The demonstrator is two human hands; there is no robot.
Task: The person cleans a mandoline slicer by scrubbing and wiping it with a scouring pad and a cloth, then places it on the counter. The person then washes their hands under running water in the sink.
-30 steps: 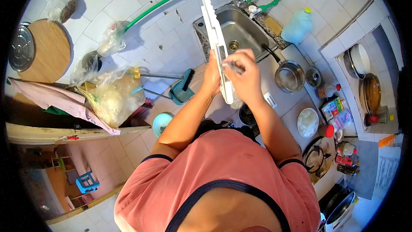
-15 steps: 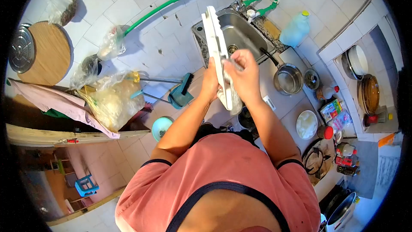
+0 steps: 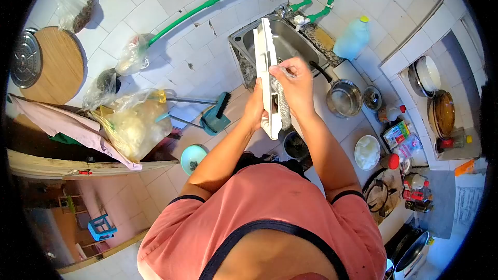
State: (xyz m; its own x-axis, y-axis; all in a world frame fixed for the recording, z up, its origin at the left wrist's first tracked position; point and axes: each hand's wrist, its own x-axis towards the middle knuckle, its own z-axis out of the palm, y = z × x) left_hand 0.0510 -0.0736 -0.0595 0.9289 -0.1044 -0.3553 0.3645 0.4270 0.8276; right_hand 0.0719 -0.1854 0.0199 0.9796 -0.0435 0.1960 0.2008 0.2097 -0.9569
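Observation:
A long white plastic piece (image 3: 265,83) with a notched edge stands nearly upright in front of me, seen almost edge-on. My left hand (image 3: 254,106) is closed round its left side, near the lower half. On its right side my right hand (image 3: 295,83) is closed on a greyish cloth (image 3: 282,106), which hangs down along the white piece. The fingertips of my right hand press close to the piece's face. Beyond the white piece lies the metal sink (image 3: 290,41).
Right of the sink stand a pot (image 3: 344,98) with a black handle, a lid (image 3: 372,98), a white bowl (image 3: 367,152) and a blue bottle (image 3: 353,39). A turquoise basin (image 3: 193,158) and a dustpan (image 3: 214,121) are on the floor at left.
The white piece and both hands have shifted slightly to the right and down. My right hand has moved a little along the piece, and more of the cloth shows below it.

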